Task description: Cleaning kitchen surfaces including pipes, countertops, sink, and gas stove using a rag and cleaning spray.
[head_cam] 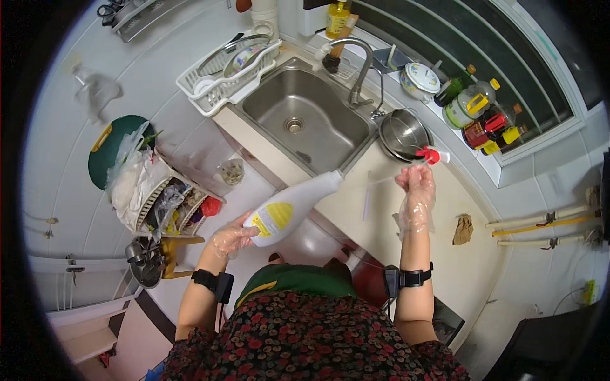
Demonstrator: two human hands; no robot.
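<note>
My left hand (234,235), in a clear plastic glove, grips the base of a white plastic bottle (298,205) with a yellow label. The bottle is tilted, its uncapped neck towards the sink's near right corner. In my right hand (417,185), also gloved, is a red and white trigger spray head (432,155), raised over the counter beside the metal bowls. A thin pale tube stretches from near the right hand towards the bottle's neck. A stainless steel sink (305,112) with a faucet (360,71) lies ahead of both hands.
A white dish rack (209,102) stands left of the sink. Stacked metal bowls (405,131) sit right of it. Several bottles and a lidded enamel pot (420,81) line the windowsill. A crumpled brown cloth (462,229) lies on the right counter (448,271). A loaded storage rack (157,200) is at left.
</note>
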